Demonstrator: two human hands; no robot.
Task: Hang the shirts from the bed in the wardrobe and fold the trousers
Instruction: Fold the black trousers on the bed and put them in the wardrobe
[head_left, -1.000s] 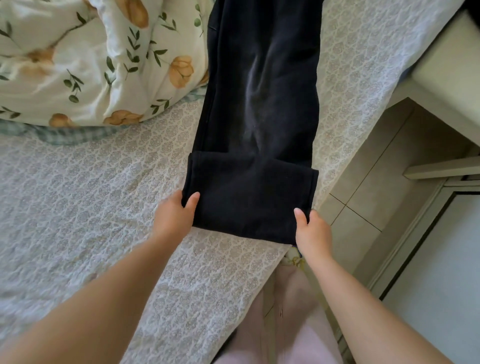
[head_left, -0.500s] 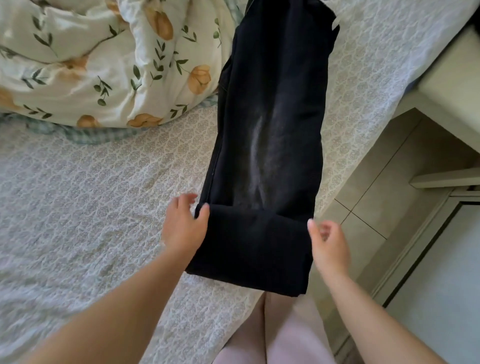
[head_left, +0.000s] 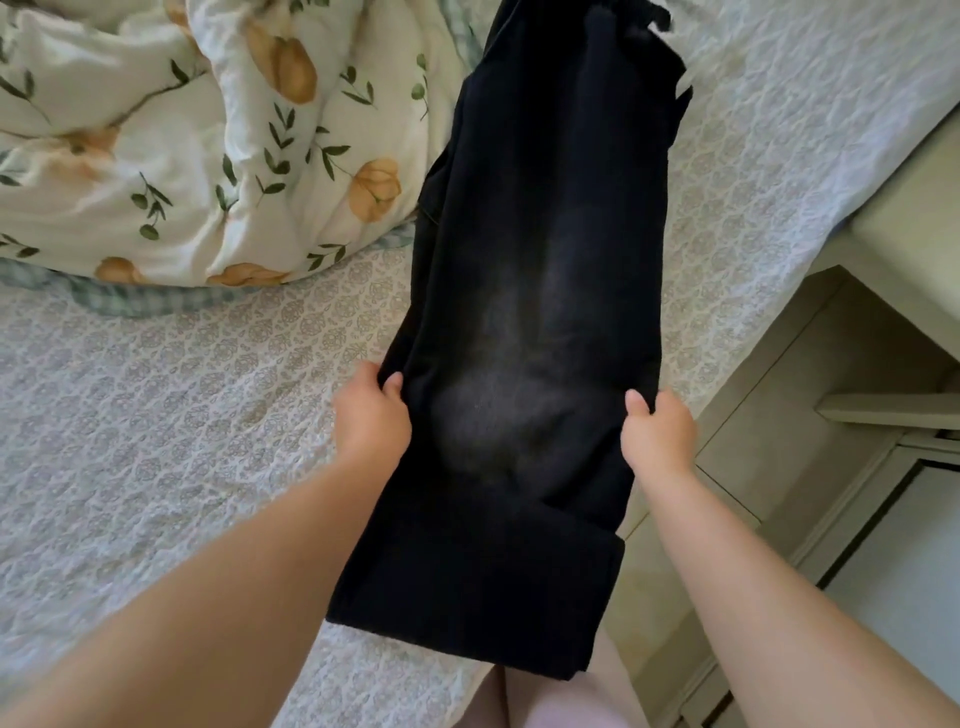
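Observation:
Black trousers (head_left: 545, 270) lie lengthwise on the bed (head_left: 156, 441), their near end folded over into a flat band (head_left: 467, 587) that reaches the bed's front edge. My left hand (head_left: 371, 415) grips the left edge of the trousers just beyond the fold, thumb on top of the cloth. My right hand (head_left: 657, 434) grips the right edge at the same height, thumb on top. The far end of the trousers runs out of view at the top. No shirts are in view.
A bunched floral duvet (head_left: 182, 145) lies on the bed at the upper left, touching the trousers' left side. To the right of the bed are a tiled floor (head_left: 800, 395), a pale piece of furniture (head_left: 914, 218) and a white panel (head_left: 909, 571).
Both hands let go of the folded near end and moved up along the trousers' edges, where they now grip the cloth beyond the fold. The folded band lies nearer to me.

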